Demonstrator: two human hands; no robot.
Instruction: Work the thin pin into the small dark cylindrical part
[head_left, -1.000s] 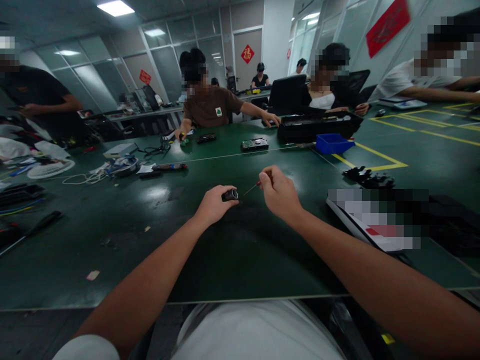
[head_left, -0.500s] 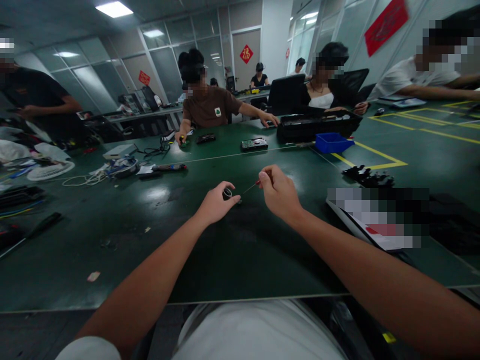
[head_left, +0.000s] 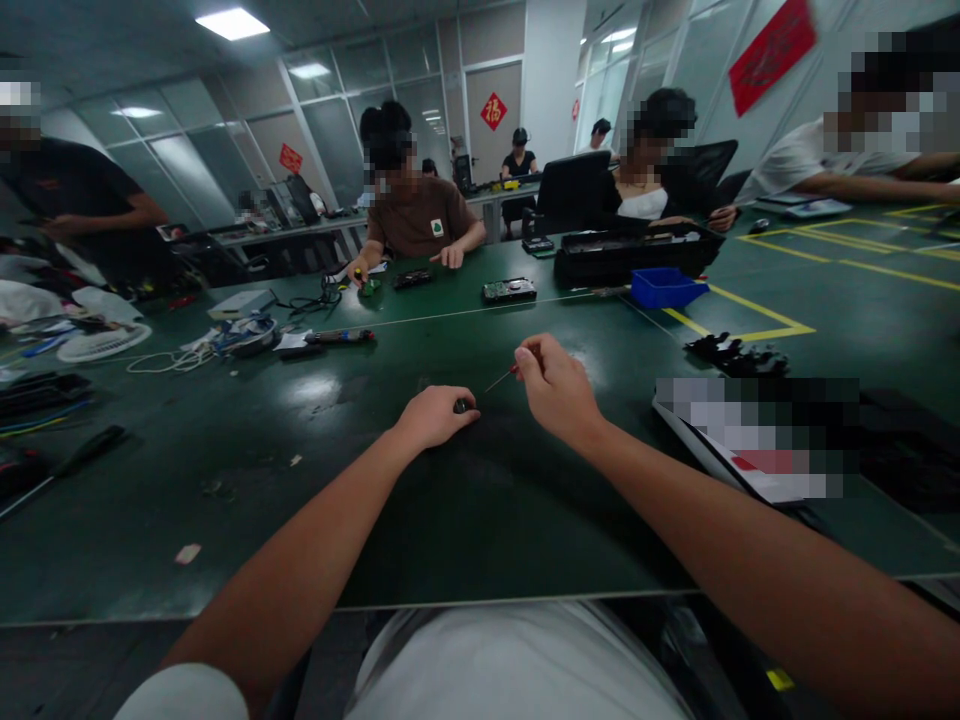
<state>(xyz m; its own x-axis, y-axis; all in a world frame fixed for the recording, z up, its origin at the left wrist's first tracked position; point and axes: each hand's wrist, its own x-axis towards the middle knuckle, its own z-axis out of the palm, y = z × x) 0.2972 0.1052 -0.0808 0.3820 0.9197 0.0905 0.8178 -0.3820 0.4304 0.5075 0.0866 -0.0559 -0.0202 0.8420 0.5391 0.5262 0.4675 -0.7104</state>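
Observation:
Low over the green table (head_left: 525, 520), my left hand (head_left: 433, 416) curls its fingers and thumb round a small dark round piece (head_left: 461, 406), mostly hidden; its exact kind does not show. My right hand (head_left: 559, 385) pinches a thin screwdriver (head_left: 500, 379) with a red handle. Its slim metal shaft slants down to the left, the tip just short of my left fingertips and apart from the round piece as far as I can see.
Ahead lies a hard drive (head_left: 509, 290), with a blue bin (head_left: 667, 287) and a black case (head_left: 637, 255) to its right. A co-worker in brown (head_left: 420, 220) sits opposite. Papers (head_left: 765, 460) lie right; an electric screwdriver (head_left: 341, 337) and cables (head_left: 176, 357) lie left.
My left hand has turned and dipped slightly, its fingers closing more over the round piece. My right hand barely moved. The co-worker opposite has drawn one hand back from the black case.

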